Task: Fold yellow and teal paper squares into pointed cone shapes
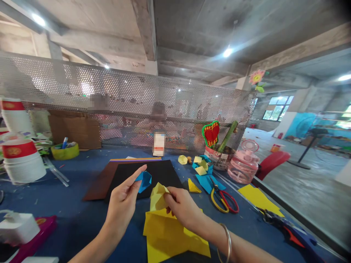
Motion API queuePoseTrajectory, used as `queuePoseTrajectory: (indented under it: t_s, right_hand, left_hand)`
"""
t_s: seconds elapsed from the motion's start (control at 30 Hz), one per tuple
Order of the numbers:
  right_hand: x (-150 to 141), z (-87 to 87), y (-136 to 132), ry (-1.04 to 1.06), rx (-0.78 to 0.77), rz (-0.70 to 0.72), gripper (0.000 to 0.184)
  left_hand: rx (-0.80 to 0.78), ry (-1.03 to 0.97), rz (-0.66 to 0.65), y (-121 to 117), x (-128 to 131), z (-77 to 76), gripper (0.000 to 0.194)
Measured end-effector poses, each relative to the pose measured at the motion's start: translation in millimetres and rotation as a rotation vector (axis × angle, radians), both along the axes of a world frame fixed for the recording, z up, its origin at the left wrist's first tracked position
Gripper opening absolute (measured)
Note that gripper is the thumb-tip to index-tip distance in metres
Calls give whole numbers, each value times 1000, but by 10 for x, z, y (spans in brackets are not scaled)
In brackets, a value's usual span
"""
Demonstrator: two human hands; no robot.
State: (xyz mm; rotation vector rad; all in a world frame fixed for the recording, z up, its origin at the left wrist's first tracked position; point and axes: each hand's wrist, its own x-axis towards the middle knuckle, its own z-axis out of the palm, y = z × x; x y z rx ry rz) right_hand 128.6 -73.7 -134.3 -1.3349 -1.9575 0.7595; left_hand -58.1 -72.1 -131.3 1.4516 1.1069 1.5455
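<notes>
Between the thumb and fingers of my left hand point(123, 197) is a small folded blue paper piece point(144, 181), held above black paper sheets point(161, 171). My right hand point(182, 204), with a bangle at the wrist, pinches a pale yellow folded paper piece point(158, 197). Its fingers partly hide that piece. Under it lie bright yellow paper sheets point(175, 241), overlapping near the table's front. To the right are a small yellow folded piece point(194, 185), a blue sheet point(208, 182) and scissors point(223, 199) with one yellow and one red handle.
A blue-and-yellow folded paper model point(202, 165) sits near a pink bottle point(244, 162) and a pot point(221, 159). A glue gun point(287, 226) and yellow paper point(260, 199) lie right. Stacked paper cups point(23, 160) and tape point(65, 150) stand left. Behind rises a perforated panel point(123, 98).
</notes>
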Motion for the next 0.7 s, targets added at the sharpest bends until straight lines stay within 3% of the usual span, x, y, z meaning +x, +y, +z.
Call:
queuePoseTrajectory:
  t_s: [0.23,0.43,0.7]
  right_hand:
    - [-43,27,-71,-49,68,35,23]
    - [-49,42,-104,-72,94,54,21]
    - [-29,46,-93,-94,117,59,18]
  left_hand:
    - [63,131,50,5,36,-57,41]
    - [99,184,11,-11,76,-80,39]
    - [311,383,-31,-10,75,-141,39]
